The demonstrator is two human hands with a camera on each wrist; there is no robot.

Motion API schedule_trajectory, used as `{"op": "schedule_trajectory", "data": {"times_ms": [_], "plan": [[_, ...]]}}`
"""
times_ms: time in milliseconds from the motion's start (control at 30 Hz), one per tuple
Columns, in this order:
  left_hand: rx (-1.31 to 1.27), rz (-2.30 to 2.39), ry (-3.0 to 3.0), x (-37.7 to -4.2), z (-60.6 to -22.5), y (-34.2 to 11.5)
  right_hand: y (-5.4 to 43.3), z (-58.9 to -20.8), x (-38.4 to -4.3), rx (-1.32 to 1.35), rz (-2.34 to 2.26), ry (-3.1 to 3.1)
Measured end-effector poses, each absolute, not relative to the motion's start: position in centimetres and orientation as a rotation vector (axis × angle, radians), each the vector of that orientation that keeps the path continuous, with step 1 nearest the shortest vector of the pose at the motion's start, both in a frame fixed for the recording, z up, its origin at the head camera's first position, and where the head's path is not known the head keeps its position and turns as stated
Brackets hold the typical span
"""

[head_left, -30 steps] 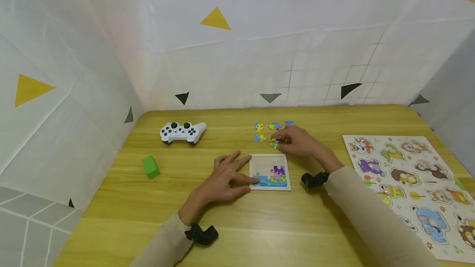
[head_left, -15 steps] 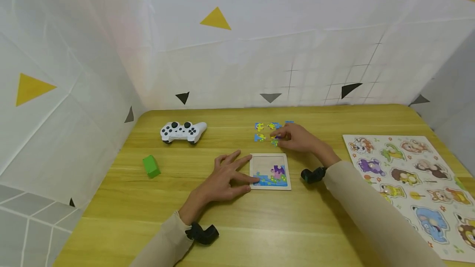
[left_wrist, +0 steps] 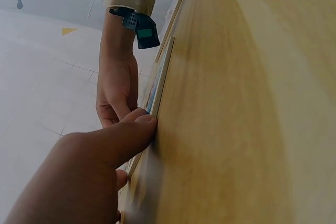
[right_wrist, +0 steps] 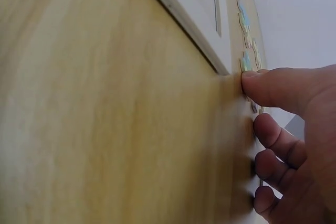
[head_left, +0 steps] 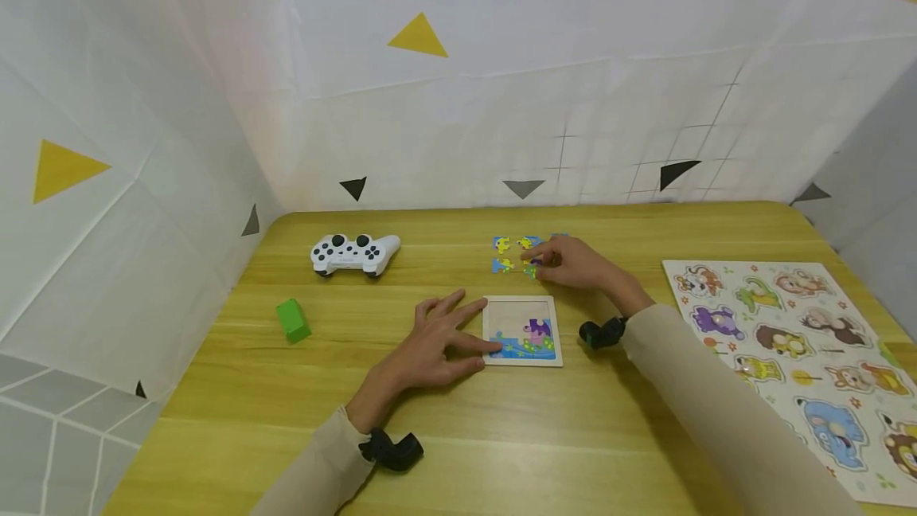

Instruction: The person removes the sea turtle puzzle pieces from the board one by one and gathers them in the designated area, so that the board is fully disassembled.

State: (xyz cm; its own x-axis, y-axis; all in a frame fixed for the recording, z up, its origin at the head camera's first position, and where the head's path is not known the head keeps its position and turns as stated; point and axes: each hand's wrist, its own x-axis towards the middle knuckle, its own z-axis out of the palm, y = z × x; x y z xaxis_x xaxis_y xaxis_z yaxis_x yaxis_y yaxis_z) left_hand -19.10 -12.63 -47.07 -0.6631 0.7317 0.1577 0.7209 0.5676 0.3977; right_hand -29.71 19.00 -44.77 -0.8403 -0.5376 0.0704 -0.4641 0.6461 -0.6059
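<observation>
In the head view, the left hand (head_left: 440,349) lies with fingers spread at the left side of a small puzzle tray (head_left: 558,333). Its fingers touch the frame, and one fingertip reaches over the joined blue, green and purple pieces inside. Beyond the tray, the right hand (head_left: 573,261) has its thumb and index finger around a green-and-yellow jigsaw piece (head_left: 530,271), partly hidden by the hand. The right wrist view shows the thumb (right_wrist: 268,85) against a piece (right_wrist: 245,61), with the other fingers curled. More loose jigsaw pieces (head_left: 502,265) lie to its left.
A white game controller (head_left: 351,255) rests at the back left, with a green block (head_left: 293,320) nearer the front. An animal puzzle board (head_left: 777,357) covers the table's right side. White sheeting (head_left: 458,126) stands behind the table (head_left: 544,436).
The right hand has shifted slightly away from the tray, and the green-and-yellow piece has slid the same way, closer to the other loose pieces. The left hand keeps its place.
</observation>
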Motion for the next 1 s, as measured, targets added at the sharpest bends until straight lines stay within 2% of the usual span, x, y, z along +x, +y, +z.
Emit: {"op": "schedule_trajectory", "data": {"times_ms": [533,1000], "plan": [[1.301,0.702,2.754,-19.0,-47.0,-12.6,18.9,-44.9,-29.7,-0.836,-0.961,2.766],[1.283,0.694,2.754,-19.1,-47.1,-12.6,19.0,-45.0,-28.5,-0.722,-1.200,2.653]]}}
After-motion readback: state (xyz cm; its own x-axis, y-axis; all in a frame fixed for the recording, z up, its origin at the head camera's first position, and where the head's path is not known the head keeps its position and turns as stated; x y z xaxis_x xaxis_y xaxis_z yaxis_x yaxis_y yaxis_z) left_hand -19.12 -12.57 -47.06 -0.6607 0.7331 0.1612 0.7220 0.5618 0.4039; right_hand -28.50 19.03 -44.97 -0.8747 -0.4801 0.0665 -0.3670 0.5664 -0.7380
